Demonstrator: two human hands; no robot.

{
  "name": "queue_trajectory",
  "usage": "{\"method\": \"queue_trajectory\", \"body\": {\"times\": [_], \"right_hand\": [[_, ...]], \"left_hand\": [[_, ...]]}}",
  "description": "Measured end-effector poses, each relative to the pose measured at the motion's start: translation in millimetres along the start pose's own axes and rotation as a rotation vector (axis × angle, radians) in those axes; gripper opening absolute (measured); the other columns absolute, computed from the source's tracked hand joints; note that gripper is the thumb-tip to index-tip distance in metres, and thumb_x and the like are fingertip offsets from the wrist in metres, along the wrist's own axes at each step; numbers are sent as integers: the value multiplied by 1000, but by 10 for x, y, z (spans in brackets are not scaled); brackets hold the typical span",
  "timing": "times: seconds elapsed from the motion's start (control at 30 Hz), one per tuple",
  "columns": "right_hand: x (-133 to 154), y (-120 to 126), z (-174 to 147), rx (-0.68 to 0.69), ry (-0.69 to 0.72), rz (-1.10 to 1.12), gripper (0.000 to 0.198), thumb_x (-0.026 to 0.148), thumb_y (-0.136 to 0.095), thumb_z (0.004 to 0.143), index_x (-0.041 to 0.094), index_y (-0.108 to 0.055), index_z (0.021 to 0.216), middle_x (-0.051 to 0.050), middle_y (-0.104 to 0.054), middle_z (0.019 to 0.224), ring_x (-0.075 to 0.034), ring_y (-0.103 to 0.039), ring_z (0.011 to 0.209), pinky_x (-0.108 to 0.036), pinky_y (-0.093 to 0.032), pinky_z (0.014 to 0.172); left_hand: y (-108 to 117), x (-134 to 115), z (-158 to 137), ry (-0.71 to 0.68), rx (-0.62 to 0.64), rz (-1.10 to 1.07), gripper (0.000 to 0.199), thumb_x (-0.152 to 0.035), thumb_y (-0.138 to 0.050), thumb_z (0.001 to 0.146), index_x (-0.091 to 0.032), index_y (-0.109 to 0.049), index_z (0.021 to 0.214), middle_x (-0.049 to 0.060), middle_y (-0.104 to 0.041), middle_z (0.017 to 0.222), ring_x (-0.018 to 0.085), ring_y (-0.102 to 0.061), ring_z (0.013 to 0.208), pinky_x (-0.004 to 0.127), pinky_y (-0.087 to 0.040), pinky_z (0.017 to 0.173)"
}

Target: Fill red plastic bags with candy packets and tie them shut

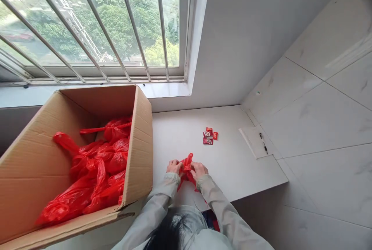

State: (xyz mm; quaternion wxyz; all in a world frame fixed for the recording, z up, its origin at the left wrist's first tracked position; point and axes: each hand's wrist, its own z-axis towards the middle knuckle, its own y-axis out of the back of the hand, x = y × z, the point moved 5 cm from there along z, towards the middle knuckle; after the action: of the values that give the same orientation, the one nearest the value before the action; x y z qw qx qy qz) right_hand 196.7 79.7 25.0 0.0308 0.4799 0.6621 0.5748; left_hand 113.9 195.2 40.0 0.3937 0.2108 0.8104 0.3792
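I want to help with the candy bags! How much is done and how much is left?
Done: the cardboard box already holds a heap of filled red bags. In hand: the left hand and right hand both grip one small red bag at its top, over the white table. Left: a few red candies lie loose on the table, not bagged.

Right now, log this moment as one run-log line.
left hand: shut on red bag | right hand: shut on red bag | candies beyond | cardboard box left, holding red bags
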Motion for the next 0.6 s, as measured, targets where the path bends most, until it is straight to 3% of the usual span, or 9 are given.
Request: {"method": "queue_trajectory", "body": {"times": [0.13, 0.33, 0.5, 0.6], "right_hand": [[-16, -7, -30, -97, -89, 102, 28, 35, -59, 95, 16, -61, 116, -8, -64, 115, -19, -64, 98, -40, -55, 85], [-143, -76, 3, -204, -196, 254, 28, 35, -58, 96, 16, -61, 117, -7, -64, 113, -18, -65, 94, -37, -57, 81], [55, -69, 63, -233, -57, 294, 33, 34, -59, 95, 17, -58, 123, -9, -60, 123, -22, -62, 105, -43, -54, 89], [250, -72, 160, -180, 24, 314, 31, 34, -59, 95, 19, -59, 122, -9, -59, 127, -22, -60, 109, -44, -52, 93]], "left_hand": [[75, 244, -132, 46, -34, -74, 24, -32, -63, 95, -14, -63, 110, 8, -63, 114, 23, -62, 102, 44, -54, 90], [164, 480, -291, 162, -202, -216, 29, -32, -60, 96, -14, -59, 118, 9, -62, 115, 22, -63, 99, 42, -56, 85], [207, 378, -288, 131, -227, -257, 31, -32, -62, 95, -17, -59, 122, 11, -55, 131, 27, -57, 115, 50, -50, 98], [182, 294, -224, 121, -195, -315, 27, -32, -61, 95, -18, -61, 118, 10, -57, 129, 26, -57, 115, 50, -49, 99]]}}
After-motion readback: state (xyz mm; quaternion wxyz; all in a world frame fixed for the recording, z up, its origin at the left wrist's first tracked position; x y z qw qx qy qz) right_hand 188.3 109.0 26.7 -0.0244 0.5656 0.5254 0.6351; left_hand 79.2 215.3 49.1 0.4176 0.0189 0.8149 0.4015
